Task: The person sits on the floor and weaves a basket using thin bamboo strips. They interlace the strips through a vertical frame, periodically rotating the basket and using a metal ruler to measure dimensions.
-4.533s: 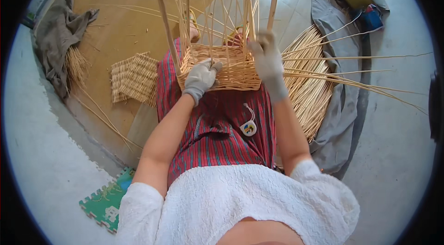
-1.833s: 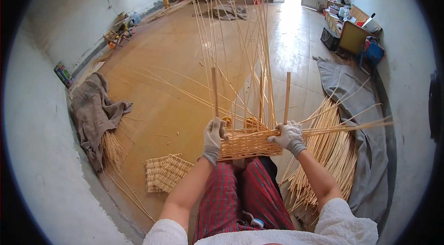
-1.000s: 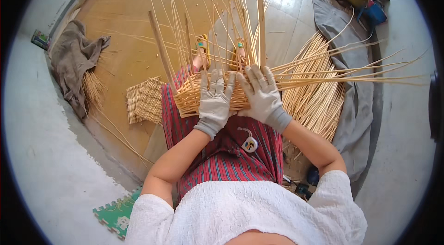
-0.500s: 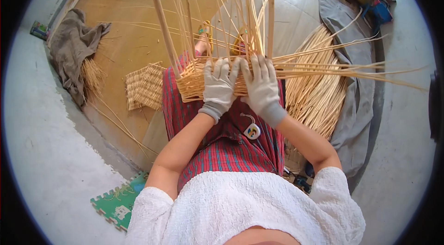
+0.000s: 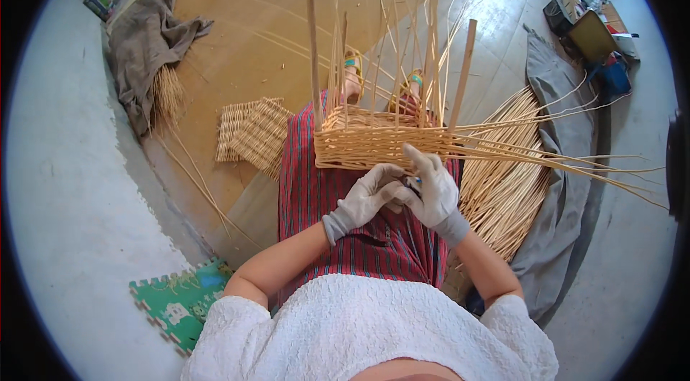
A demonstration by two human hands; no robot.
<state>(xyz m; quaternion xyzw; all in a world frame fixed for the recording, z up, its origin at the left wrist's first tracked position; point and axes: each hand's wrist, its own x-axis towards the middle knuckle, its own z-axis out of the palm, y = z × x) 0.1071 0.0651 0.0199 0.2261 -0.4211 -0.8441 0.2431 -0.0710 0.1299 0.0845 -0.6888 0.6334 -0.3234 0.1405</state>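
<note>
Head view: a small object (image 5: 414, 182) was pinched by left hand (image 5: 366, 198) and right hand (image 5: 438, 198), a light-looking, rim-graspable basket (image 5: 374, 147) at twelve o'clock.

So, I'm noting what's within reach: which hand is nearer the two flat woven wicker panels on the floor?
Left. The left hand is right of the woven wicker panels; the right hand is farther right, on the left hand's far side.

Tan woven basket (image 5: 381, 149), red striped cloth (image 5: 316, 194), white top (image 5: 374, 316), green mat (image 5: 203, 296)
</note>
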